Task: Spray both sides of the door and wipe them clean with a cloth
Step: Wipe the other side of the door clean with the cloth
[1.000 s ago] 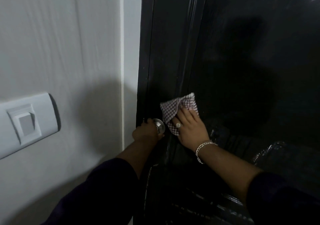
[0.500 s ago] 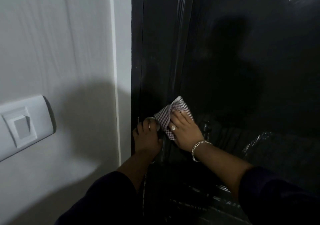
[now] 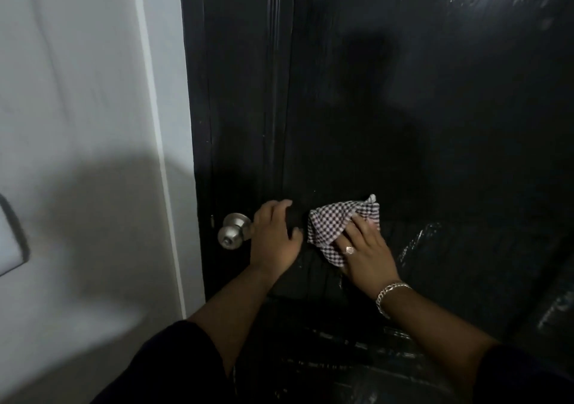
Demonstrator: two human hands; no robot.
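I'm wiping: my right hand [image 3: 368,256] presses the checked cloth [image 3: 337,228] flat on the glossy black door [image 3: 403,108]; my left hand [image 3: 275,239], fingers loosely curled, rests at nine o'clock of it. Next, wet streaks at one o'clock.

Left hand [image 3: 275,242] rests with curled fingers; right hand [image 3: 368,253] presses flat, fingers spread.

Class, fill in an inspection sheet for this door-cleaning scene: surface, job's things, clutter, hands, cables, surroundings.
Surface: black door, glossy, wet streaks at top right and across the lower panel.
Job's things: checked cloth pressed on the door; no spray bottle in view.
Clutter: nothing seen.
Hands: left hand rests on the door just right of the metal knob, fingers bent, not gripping the knob; right hand presses the cloth with straight fingers, wearing a ring and bracelet.
Cables: nothing seen.
Surroundings: white wall at left, with a light switch at the frame edge.
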